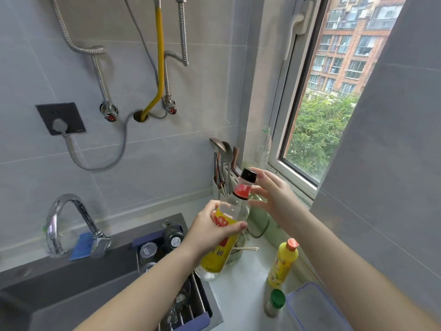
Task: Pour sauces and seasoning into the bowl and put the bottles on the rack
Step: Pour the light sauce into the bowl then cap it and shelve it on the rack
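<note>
We are looking down at centre frame, where the left hand [210,231] is gripping a sauce bottle [225,225] round its yellow label, fingers [238,226] clenched on the body. The bottle is tilting, black cap [249,175] up and to the right, held in the air above the table [241,290].

The right hand [274,199] is hovering just beside the bottle's neck, fingers spread and released, one fingertip close to the cap; we cannot tell whether it is touching.

Lower left of centre, the rack [191,314] is sitting across the right end of the dark sink [71,278], already carrying dark-topped jars [149,250]. The sink's right edge is running just under the bottle's base.

To the lower right, a yellow bottle with an orange cap [282,263], a green-capped shaker [274,303] and a clear lidded box [315,309] are crowding the table near the wall. Open white table is showing between these and the sink edge.

Behind the hands, a utensil holder [222,180] is standing against the tiled wall, near the window sill [293,180]. The tap [69,225] is standing well apart at left.
</note>
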A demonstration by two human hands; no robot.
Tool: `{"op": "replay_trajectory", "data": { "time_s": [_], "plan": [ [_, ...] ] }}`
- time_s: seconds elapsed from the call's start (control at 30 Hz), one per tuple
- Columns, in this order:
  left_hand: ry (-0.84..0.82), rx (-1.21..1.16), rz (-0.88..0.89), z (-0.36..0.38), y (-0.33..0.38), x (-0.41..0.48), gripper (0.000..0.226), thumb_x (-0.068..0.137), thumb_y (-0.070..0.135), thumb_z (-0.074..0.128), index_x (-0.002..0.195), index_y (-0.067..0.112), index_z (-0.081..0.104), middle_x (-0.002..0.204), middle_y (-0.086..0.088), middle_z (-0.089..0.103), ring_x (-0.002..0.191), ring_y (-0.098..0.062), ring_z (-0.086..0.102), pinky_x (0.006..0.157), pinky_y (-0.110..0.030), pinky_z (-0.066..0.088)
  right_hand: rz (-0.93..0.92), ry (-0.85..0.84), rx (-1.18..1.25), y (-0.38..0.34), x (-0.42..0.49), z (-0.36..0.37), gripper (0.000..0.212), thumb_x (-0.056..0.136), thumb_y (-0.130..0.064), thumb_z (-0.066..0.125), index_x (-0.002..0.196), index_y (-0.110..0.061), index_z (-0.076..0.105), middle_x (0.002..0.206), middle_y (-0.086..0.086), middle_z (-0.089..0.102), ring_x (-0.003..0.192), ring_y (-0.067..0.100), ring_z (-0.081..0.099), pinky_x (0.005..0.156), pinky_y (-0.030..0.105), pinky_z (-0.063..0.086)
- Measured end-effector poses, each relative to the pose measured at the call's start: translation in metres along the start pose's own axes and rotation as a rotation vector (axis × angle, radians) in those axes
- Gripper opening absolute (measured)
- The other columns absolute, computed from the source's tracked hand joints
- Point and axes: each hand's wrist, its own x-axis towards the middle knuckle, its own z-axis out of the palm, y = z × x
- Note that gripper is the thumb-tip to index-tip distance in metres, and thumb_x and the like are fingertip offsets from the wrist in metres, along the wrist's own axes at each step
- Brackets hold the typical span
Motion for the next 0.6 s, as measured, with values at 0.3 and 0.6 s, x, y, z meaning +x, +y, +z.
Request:
{"op": "replay_trajectory", "data": {
  "time_s": [0.3,0.6],
  "plan": [
    [-0.013,-0.511,-0.098,-0.036,-0.015,-0.024,0.088,0.051,0.057,0.088,0.125,0.018,0.061,0.118,-0.015,0.071,0.113,-0.035,0.065,0.098,-0.05,0.05,-0.156,-0.162,0.045,-0.002,0.013,0.069,0.041,0.083,-0.026,0.075,0.122,-0.017,0.066,0.114,-0.001,0.075,0.106,0.014,0.071,0.087,0.033,0.058],
    [0.255,-0.56,-0.142,-0.071,-0.026,-0.058,0.085,0.053,0.052,0.088,0.124,0.012,0.062,0.118,-0.018,0.07,0.109,-0.034,0.067,0.098,-0.049,0.052,-0.127,-0.314,0.063,0.005,0.027,0.14,0.027,0.085,-0.03,0.072,0.11,-0.02,0.071,0.103,-0.003,0.077,0.1,0.015,0.073,0.084,0.035,0.061]
  ]
}}
